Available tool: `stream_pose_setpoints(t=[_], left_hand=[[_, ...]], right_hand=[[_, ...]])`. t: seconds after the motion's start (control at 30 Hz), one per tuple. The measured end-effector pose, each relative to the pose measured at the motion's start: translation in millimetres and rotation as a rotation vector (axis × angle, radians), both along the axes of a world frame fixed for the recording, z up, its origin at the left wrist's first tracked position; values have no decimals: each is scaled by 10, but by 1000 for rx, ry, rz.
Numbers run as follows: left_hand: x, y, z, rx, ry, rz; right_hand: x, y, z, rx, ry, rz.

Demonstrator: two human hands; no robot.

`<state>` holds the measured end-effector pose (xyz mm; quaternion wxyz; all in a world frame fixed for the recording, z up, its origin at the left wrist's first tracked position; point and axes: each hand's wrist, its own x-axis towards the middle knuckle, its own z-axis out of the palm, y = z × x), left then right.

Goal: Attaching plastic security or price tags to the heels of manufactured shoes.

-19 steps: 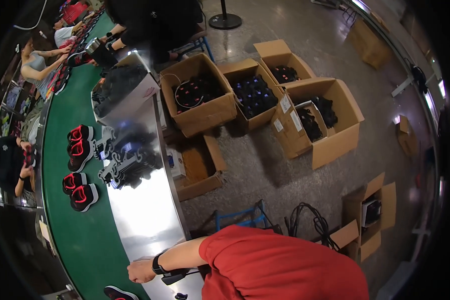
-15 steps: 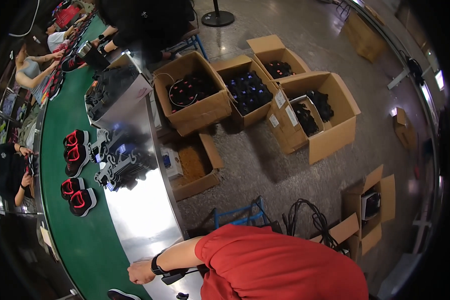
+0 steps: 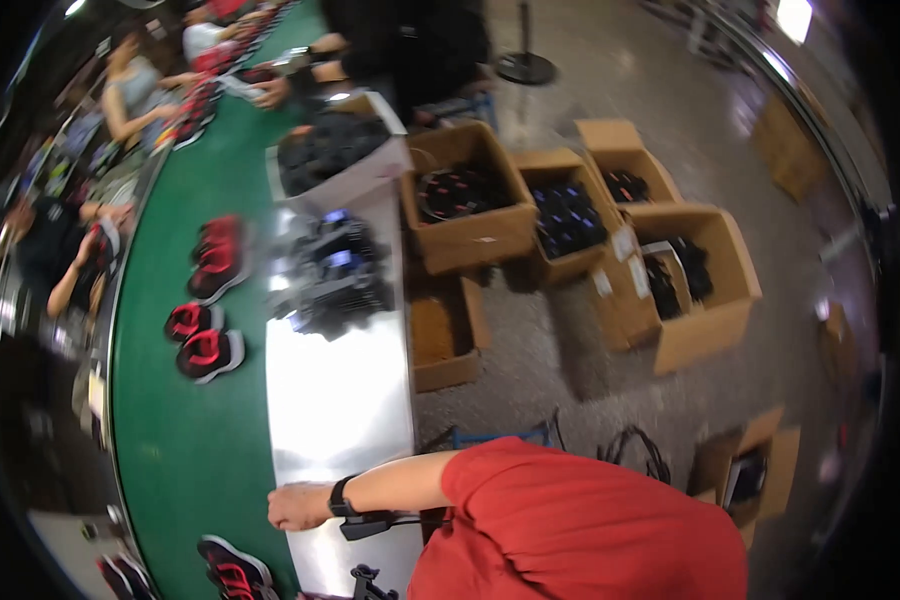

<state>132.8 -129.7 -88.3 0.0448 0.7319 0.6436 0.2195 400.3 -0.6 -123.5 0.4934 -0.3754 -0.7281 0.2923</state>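
My right hand (image 3: 300,508) rests, fingers curled in, where the metal side table (image 3: 340,400) meets the green belt (image 3: 190,440); nothing shows in its grip. A black strap with a small dark device (image 3: 365,525) is around that wrist. My left hand is out of view. Nearest on the belt lies a black and red sneaker (image 3: 238,570), cut by the lower edge. Farther up stand a pair of black and red sneakers (image 3: 208,350) and more red and black shoes (image 3: 218,262). Blurred dark plastic hangers (image 3: 340,265) are heaped on the metal table.
Cardboard boxes (image 3: 470,240) with dark pieces stand on the floor to the right. A white box (image 3: 355,170) of dark hangers sits at the table's far end. A co-worker in black (image 3: 400,50) is beyond it; other people (image 3: 135,90) handle shoes across the belt.
The view has swung, shifting the belt, boxes and people rightward. More of the near sneaker shows, and another shoe appears at the lower left. My right hand stays curled at the table edge.
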Motion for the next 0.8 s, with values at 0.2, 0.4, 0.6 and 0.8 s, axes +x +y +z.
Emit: stream_pose_setpoints(t=[0.2, 0.4, 0.6, 0.8], left_hand=[[-159, 84, -78, -86, -127, 68], [-99, 92, -114, 21, -353, 103], [-71, -80, -126, 34, -385, 95], [-221, -150, -36, 73, -303, 112]], right_hand=[[-4, 18, 61, 13, -19, 109], [88, -24, 172, -23, -31, 61], [375, -293, 392, -113, -27, -16], [1509, -426, 840, -72, -320, -424]])
